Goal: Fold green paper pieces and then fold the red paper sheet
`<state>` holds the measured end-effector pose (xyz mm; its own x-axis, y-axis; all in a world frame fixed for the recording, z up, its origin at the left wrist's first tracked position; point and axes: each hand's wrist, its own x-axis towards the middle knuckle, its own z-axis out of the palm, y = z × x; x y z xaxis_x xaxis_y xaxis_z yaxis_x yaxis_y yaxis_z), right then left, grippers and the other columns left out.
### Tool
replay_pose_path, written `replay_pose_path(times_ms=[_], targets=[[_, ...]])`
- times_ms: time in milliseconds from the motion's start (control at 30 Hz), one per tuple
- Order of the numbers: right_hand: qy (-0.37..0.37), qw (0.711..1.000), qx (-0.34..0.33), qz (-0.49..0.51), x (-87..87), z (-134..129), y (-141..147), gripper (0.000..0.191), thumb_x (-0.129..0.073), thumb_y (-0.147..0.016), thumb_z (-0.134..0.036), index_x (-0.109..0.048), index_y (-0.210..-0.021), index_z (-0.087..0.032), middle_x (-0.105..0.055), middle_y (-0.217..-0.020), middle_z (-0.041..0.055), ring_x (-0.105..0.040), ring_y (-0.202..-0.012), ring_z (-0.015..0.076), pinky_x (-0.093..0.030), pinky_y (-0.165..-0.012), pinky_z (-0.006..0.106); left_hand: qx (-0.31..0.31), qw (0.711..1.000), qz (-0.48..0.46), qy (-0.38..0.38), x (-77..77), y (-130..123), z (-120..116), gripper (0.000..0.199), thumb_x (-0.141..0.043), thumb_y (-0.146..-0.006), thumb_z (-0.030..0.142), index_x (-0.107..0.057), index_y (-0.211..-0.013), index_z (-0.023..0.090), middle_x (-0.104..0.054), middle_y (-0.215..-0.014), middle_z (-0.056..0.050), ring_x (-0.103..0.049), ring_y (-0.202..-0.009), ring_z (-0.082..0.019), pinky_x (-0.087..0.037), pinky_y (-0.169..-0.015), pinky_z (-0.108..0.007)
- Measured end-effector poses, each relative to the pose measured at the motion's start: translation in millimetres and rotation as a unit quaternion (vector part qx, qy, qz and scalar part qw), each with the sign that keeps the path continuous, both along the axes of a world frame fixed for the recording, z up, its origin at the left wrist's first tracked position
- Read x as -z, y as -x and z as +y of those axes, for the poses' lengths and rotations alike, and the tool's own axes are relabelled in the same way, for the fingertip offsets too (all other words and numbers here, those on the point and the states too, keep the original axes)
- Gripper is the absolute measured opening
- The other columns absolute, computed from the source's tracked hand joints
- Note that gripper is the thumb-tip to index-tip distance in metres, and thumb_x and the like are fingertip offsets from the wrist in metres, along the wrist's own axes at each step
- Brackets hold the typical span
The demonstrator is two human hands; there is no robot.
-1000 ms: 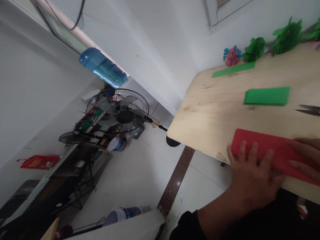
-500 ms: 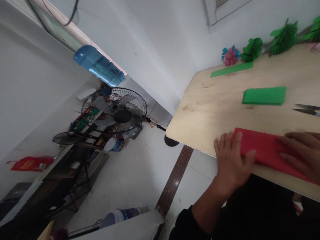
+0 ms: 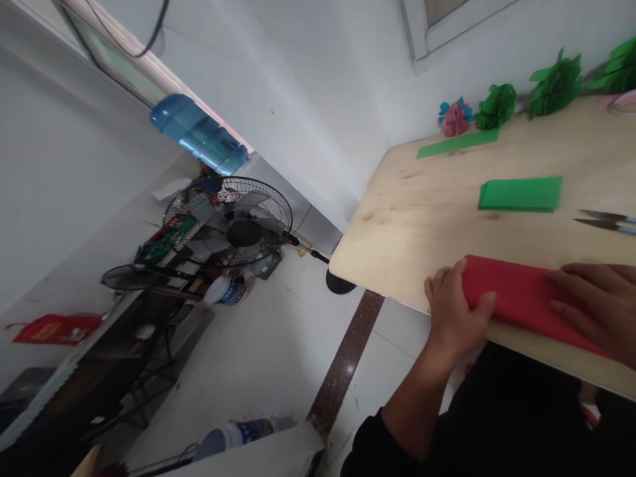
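A folded strip of red paper [image 3: 517, 291] lies along the near edge of the wooden table. At its left end, my left hand [image 3: 454, 315] holds it, with the thumb over the top and the fingers curled at the end edge. My right hand [image 3: 599, 305] rests on the right part of the paper, fingers stretched out and a little apart; the frame's edge cuts off part of this hand. Beyond the red paper sits a stack of green paper [image 3: 521, 194]. The dark blades of a pair of scissors [image 3: 603, 220] show at the right.
A flat green strip [image 3: 457, 142] lies near the wall, by a pink and blue paper flower [image 3: 456, 118] and several green paper pieces [image 3: 555, 85]. Left of the table [image 3: 392, 245] stand a floor fan [image 3: 243, 232], a blue water bottle [image 3: 199, 132] and a bucket [image 3: 226, 289].
My left hand's fingers have drawn back from the top of the red paper to its left end. The right hand stays on the paper. The view has shifted slightly.
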<state>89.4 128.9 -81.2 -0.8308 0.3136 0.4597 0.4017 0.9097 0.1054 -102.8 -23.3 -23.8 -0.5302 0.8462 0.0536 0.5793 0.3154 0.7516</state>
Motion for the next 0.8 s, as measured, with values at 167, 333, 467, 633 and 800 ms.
replay_pose_path(times_ms=[167,333,467,633,800], targets=[[0.029,0.999,-0.011,0.004,1.3,7,3,0.057,-0.027,-0.092,-0.056,-0.065,-0.109,-0.017,-0.065,-0.111,0.0143,-0.06,-0.091,0.0312,-0.051,-0.07,0.046,-0.042,0.996,-0.063,-0.037,-3.0,8,7,0.051,-0.067,-0.078,0.026,-0.054,-0.127,0.02,-0.067,-0.118,-0.008,-0.052,-0.122,-0.027,-0.034,-0.112,-0.049],[0.053,0.999,-0.008,-0.001,2.1,9,6,0.059,-0.026,-0.091,-0.06,-0.065,-0.107,-0.019,-0.065,-0.109,0.0139,-0.06,-0.088,0.0312,-0.051,-0.069,0.046,-0.049,0.991,-0.117,-0.04,-2.5,11,12,0.044,-0.07,-0.075,0.024,-0.058,-0.117,0.023,-0.067,-0.117,-0.008,-0.054,-0.12,-0.028,-0.031,-0.112,-0.053],[0.084,0.996,0.016,-0.007,-0.5,6,8,0.053,-0.029,-0.091,-0.058,-0.065,-0.107,-0.022,-0.065,-0.108,0.0117,-0.059,-0.086,0.0299,-0.049,-0.07,0.046,-0.057,0.987,-0.142,-0.052,0.0,12,13,0.046,-0.071,-0.075,0.024,-0.056,-0.118,0.022,-0.067,-0.116,-0.009,-0.051,-0.124,-0.028,-0.034,-0.11,-0.05],[0.113,0.993,0.036,-0.009,-0.4,7,12,0.06,-0.026,-0.089,-0.064,-0.066,-0.106,-0.024,-0.065,-0.107,0.011,-0.059,-0.085,0.0307,-0.049,-0.07,0.047,-0.045,0.987,-0.14,-0.058,-0.9,11,13,0.042,-0.07,-0.075,0.024,-0.058,-0.115,0.022,-0.067,-0.115,-0.009,-0.052,-0.121,-0.027,-0.031,-0.111,-0.05],[0.143,0.988,0.054,-0.015,0.7,12,15,0.06,-0.026,-0.087,-0.065,-0.066,-0.107,-0.025,-0.066,-0.106,0.0106,-0.06,-0.087,0.0308,-0.049,-0.072,0.048,-0.048,0.982,-0.166,-0.074,0.3,11,13,0.043,-0.071,-0.072,0.022,-0.059,-0.113,0.022,-0.067,-0.113,-0.009,-0.052,-0.122,-0.028,-0.035,-0.108,-0.05]])
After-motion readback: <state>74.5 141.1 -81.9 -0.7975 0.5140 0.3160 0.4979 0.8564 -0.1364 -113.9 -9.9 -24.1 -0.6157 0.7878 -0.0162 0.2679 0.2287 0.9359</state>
